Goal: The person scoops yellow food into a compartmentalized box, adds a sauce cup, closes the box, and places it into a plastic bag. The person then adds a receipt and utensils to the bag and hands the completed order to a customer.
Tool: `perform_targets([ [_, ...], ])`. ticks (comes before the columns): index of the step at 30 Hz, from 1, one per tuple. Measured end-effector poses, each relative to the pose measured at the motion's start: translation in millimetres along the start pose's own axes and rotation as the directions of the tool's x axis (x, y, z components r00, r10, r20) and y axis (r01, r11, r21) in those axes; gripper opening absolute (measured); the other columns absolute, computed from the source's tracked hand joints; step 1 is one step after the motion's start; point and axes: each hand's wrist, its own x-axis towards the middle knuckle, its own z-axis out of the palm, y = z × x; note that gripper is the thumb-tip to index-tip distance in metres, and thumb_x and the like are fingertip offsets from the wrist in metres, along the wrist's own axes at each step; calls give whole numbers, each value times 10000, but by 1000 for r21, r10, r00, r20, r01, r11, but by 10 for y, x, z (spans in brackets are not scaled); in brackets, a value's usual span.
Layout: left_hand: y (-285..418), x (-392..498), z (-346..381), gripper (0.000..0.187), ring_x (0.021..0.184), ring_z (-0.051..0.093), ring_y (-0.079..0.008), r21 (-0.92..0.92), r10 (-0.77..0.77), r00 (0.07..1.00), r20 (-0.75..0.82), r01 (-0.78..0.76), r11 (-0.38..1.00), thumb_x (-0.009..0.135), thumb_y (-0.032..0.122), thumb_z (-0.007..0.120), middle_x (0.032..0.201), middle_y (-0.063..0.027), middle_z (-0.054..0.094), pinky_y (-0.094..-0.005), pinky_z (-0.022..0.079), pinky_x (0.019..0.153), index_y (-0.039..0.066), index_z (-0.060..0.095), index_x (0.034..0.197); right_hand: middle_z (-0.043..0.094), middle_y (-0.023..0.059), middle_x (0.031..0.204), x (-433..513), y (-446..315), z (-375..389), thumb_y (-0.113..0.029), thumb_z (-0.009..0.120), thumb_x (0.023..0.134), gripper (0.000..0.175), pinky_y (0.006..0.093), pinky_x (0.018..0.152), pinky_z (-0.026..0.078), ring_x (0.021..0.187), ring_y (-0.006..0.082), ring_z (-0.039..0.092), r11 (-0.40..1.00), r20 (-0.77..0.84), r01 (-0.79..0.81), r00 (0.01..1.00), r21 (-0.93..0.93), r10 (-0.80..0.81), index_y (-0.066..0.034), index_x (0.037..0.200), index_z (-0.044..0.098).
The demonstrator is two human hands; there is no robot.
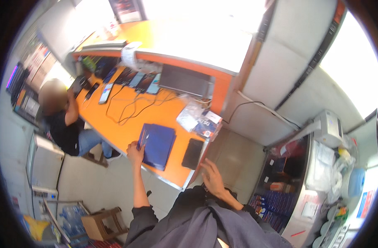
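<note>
My left hand [135, 153] is at the left edge of a dark blue folder or book [159, 147] lying on the orange desk. Its fingertips touch the cover's edge; whether they pinch it is hard to tell. A thin pen-like object [143, 141] shows beside those fingers, blurred. Off the desk's right corner, my right hand [213, 178] hangs in the air with fingers apart and holds nothing. Nearest to it lies a dark smartphone or tablet [192, 153], flat by the desk's edge.
Loose cables [126, 113] trail across the orange desk [114, 130]. Phones [105, 93] and boxes lie further back, below a raised counter [164, 57]. Plastic packaging [189, 116] sits at the right. A seated person [63, 133] is at the left. A glass display case [279, 183] stands on the right.
</note>
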Motion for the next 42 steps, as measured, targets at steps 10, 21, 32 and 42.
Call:
perform_targets([
  [10,589,-114,-406,456,870,588,-385,-101,83,996,-35,-86,991,731,163,712,940,-210,588,-458,448,760,27,433,1065,448,151,1335,-322,-7,-111,-8,599,831,343,396,992,423,1192,336,493,972,-119,-218,967,89,227,-47,1171,571],
  [21,2364,-1111,-1187,446,610,564,-123,-706,364,926,-104,-327,629,813,15,647,775,-122,589,-256,460,513,97,305,1086,273,200,1434,-382,-875,-647,-321,773,751,895,427,1053,351,1297,315,359,954,-511,123,859,273,36,-11,1409,252],
  [32,3056,-3263,-748,527,622,607,-184,-838,895,66,441,-327,437,794,112,684,781,-155,616,-322,501,590,52,318,1169,395,164,1343,-2676,-1082,-660,-271,728,758,829,376,870,503,1123,247,527,453,-595,443,262,774,760,-83,1415,258],
  [42,1210,-4764,-477,615,934,539,-183,-201,24,-750,661,-146,969,949,557,361,1083,-91,548,-287,459,793,37,436,1269,638,109,1155,-4225,-1851,1037,-386,562,842,542,438,905,483,1022,273,626,223,-712,970,-88,97,697,-40,1259,536],
])
